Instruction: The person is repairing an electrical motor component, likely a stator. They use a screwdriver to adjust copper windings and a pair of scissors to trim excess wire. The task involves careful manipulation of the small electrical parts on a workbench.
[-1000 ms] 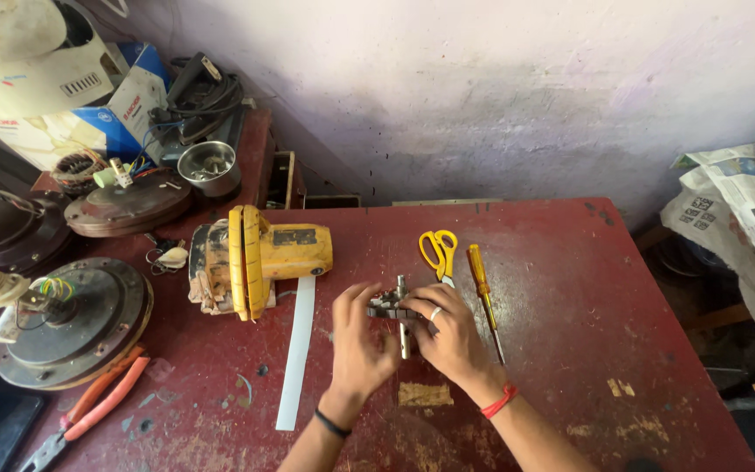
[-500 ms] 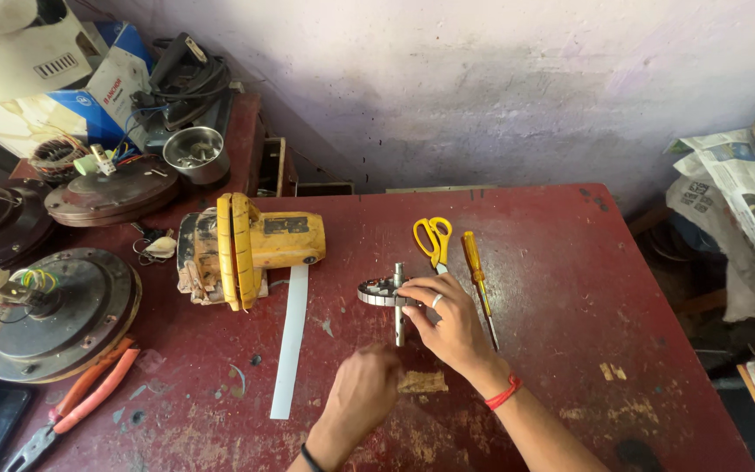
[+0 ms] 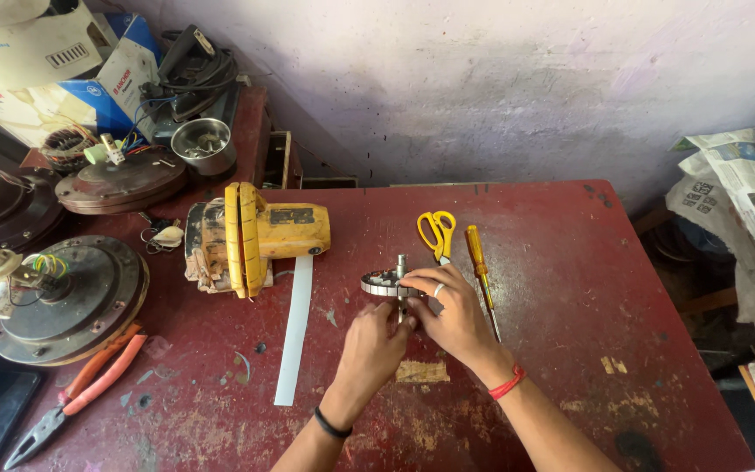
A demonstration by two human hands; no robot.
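On the red table (image 3: 570, 262), my right hand (image 3: 453, 313) grips a small grey metal part with a toothed disc and a short shaft (image 3: 384, 281), holding it just above the tabletop. My left hand (image 3: 373, 345) is closed at the lower end of the same shaft, fingers touching it. Just beyond my right hand lie yellow-handled scissors (image 3: 436, 231) and a yellow-handled screwdriver (image 3: 480, 267). A yellow power tool body (image 3: 253, 234) rests to the left, with a white flat strip (image 3: 295, 328) lying beside it.
Red-handled pliers (image 3: 80, 389) lie at the left front. Round fan motor housings (image 3: 67, 301) and a brown disc (image 3: 120, 179) crowd the left edge, with a metal cup (image 3: 204, 144) and boxes (image 3: 89, 74) behind. Newspapers (image 3: 736, 205) are stacked at the right.
My left hand dropped away from the metal part half a second ago and has come back up to its shaft. The right hand has kept hold throughout.
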